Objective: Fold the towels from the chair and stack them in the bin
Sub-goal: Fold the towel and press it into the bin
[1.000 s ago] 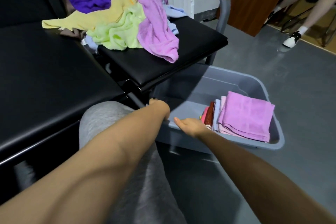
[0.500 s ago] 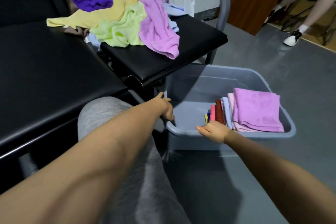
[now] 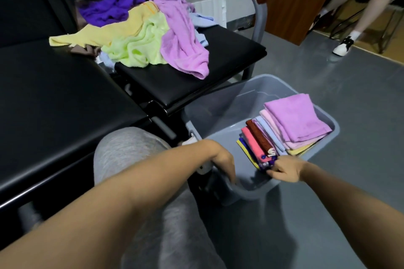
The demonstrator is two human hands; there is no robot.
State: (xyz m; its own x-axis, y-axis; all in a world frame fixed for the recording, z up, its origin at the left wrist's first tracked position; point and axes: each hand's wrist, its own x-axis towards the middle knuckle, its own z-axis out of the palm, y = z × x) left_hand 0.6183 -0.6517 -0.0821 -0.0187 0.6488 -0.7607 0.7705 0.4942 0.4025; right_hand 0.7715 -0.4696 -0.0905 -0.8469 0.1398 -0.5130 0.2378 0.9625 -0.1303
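Chair seat (image 3: 196, 81) over bin (image 3: 251, 96) far-L corner

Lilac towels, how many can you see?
2. The unfolded lilac towel lies crumpled on the chair; the folded lilac towel lies uppermost in the bin. Others may hide underneath.

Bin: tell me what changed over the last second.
The bin has been pulled and swung toward the person's knee, a corner now leading. The left hand now hooks its fingers over that corner; the right hand keeps gripping the near rim beside the folded towels. Those and the loose towels on the chair stayed put.
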